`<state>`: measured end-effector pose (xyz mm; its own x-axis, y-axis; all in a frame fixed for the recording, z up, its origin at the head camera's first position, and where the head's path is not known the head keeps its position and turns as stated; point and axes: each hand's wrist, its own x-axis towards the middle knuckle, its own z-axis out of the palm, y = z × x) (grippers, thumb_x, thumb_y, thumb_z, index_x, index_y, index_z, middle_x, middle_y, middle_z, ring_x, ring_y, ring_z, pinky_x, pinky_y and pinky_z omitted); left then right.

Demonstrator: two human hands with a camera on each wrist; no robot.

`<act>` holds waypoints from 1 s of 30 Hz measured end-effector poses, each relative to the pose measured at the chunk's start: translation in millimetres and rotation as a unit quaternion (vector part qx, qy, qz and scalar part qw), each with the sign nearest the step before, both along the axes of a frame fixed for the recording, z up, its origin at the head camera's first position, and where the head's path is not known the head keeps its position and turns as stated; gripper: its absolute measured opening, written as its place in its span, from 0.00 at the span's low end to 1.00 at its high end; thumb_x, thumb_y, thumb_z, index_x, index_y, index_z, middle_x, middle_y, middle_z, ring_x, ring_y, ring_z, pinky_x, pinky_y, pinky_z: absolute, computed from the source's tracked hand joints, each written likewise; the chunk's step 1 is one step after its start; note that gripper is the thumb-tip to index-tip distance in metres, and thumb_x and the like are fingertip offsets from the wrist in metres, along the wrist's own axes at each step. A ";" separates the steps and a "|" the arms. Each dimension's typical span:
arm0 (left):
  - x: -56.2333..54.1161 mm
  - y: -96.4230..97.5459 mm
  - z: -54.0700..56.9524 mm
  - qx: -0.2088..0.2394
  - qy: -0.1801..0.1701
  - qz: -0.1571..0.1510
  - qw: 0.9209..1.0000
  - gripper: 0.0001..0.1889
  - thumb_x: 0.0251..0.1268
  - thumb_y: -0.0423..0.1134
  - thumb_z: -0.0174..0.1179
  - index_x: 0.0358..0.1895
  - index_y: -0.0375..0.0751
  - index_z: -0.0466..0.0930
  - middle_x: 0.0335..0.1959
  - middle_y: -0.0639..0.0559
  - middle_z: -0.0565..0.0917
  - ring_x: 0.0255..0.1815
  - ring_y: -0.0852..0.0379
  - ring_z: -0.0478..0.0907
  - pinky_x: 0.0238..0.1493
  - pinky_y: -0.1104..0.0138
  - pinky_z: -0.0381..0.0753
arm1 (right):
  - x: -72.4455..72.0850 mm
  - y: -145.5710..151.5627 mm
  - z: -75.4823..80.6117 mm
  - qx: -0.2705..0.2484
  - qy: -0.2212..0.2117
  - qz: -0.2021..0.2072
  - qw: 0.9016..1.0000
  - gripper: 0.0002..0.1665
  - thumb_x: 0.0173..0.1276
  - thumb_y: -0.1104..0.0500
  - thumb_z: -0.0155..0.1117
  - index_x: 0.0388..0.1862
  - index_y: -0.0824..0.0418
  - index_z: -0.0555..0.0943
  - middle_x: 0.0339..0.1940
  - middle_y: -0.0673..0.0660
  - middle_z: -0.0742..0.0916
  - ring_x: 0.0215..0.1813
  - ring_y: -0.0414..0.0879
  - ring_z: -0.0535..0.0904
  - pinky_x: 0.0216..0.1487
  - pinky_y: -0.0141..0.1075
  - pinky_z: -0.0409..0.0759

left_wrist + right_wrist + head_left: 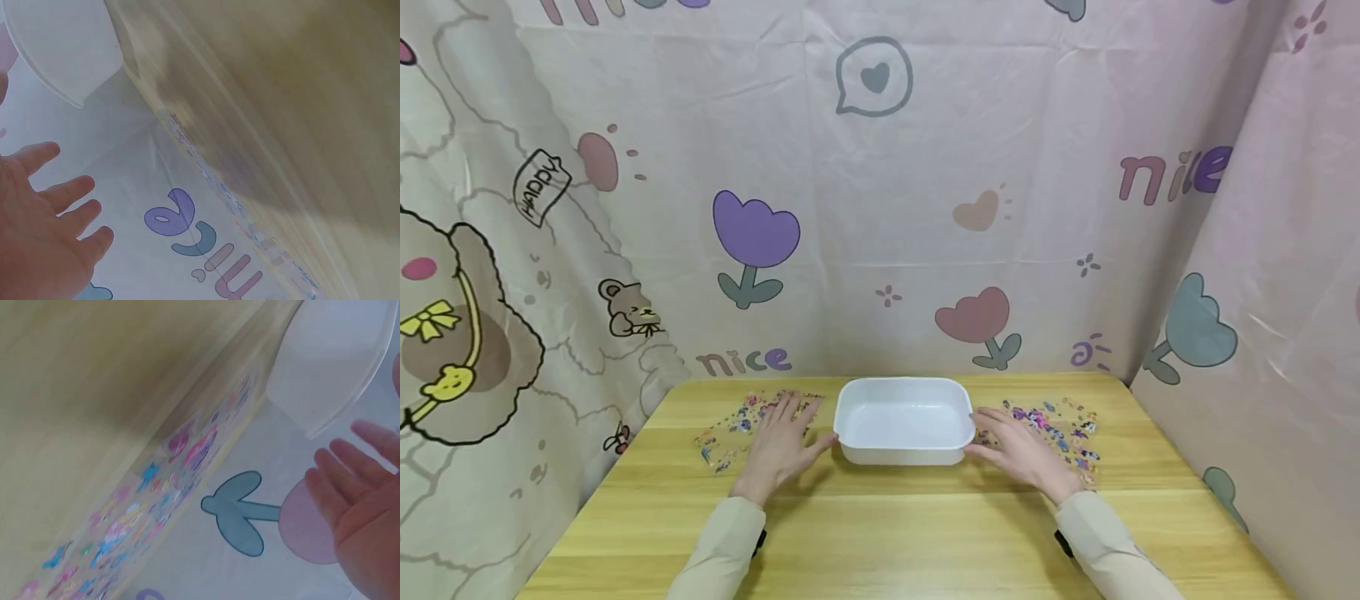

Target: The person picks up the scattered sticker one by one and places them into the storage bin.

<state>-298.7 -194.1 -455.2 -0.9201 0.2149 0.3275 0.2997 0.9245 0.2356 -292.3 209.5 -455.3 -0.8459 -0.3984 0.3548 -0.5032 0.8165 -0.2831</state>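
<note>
A white rectangular basin (pixel 904 455) with rounded corners stands near the table's back edge, and nothing shows inside it. On its left side is my left hand (pixel 782 446), fingers spread and straight, the thumb close to the basin's wall. My right hand (pixel 1018 450) is at the right side, its fingers extended near the rim; whether they touch it I cannot tell. The left wrist view has the left hand (pixel 50 219) with spread fingers and the basin (pixel 69 50) above. In the right wrist view the right hand (pixel 362 500) is beside the basin (pixel 331 362), fingers straight.
Clear sheets with small colourful stickers lie on both sides: one sticker sheet (pixel 722 437) partly under the left hand's outline, another sticker sheet (pixel 1060 433) beyond the right hand. The wooden table (pixel 902 542) backs onto a printed curtain (pixel 880 208), with more curtain at both sides.
</note>
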 end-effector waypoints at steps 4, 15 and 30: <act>-2.6 -1.4 0.3 -0.005 0.002 -0.002 1.000 0.40 0.65 0.68 0.52 0.74 0.50 0.62 0.76 0.34 0.58 0.78 0.35 0.51 0.74 0.40 0.48 | -2.9 -6.3 1.3 -0.014 0.044 0.038 0.998 0.27 0.62 0.45 0.69 0.55 0.60 0.83 0.60 0.62 0.83 0.60 0.59 0.79 0.60 0.55 0.76; -4.3 -8.9 0.7 0.001 -0.012 0.012 1.000 0.34 0.70 0.64 0.50 0.67 0.42 0.72 0.67 0.33 0.71 0.67 0.32 0.68 0.66 0.38 0.64 | -8.3 -17.2 2.7 0.007 0.060 0.091 0.994 0.08 0.60 0.56 0.72 0.38 0.56 0.88 0.42 0.53 0.88 0.46 0.48 0.83 0.50 0.45 0.82; -10.2 -25.1 -0.9 0.031 -0.023 0.005 0.999 0.25 0.70 0.49 0.58 0.62 0.34 0.75 0.60 0.32 0.77 0.62 0.33 0.73 0.62 0.41 0.70 | -7.5 -22.5 3.6 0.009 0.052 0.096 0.994 0.05 0.59 0.58 0.73 0.35 0.54 0.89 0.36 0.47 0.88 0.39 0.41 0.83 0.44 0.37 0.82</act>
